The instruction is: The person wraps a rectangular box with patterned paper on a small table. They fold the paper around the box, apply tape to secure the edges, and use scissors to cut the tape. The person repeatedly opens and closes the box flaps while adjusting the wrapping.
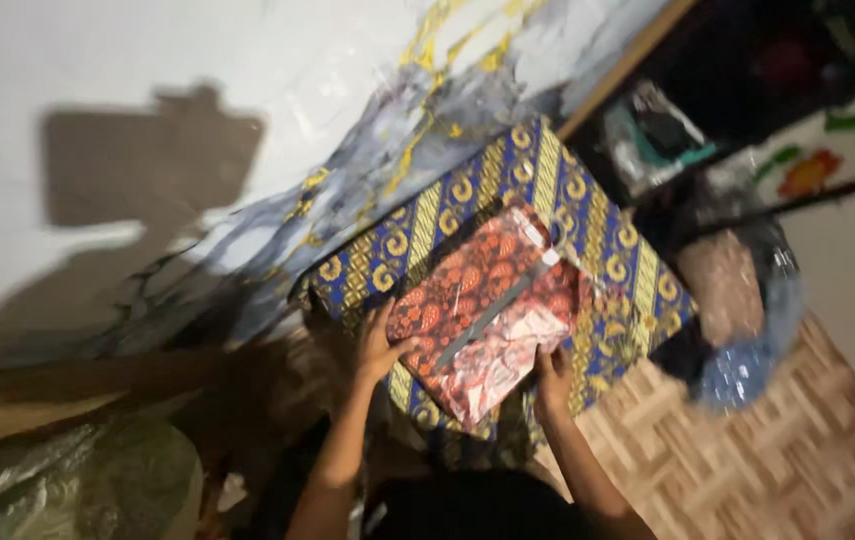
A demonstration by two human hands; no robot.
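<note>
A flat packet of red patterned cloth in clear shiny plastic (492, 305) lies tilted on top of a folded blue and yellow patterned cloth (427, 225). My left hand (379, 345) grips the packet's near left edge. At the packet's near right corner, my right hand (551, 380) holds it from below. Both forearms reach up from the bottom of the head view. The picture is blurred.
A white wall with a grey and gold marbled sheet (417, 110) rises behind. At the right are bundles in clear plastic bags (737, 300) on a woven-pattern floor (747, 450). A wooden edge (627, 60) and dark shelves sit at top right. A greenish plastic bag (97, 480) lies bottom left.
</note>
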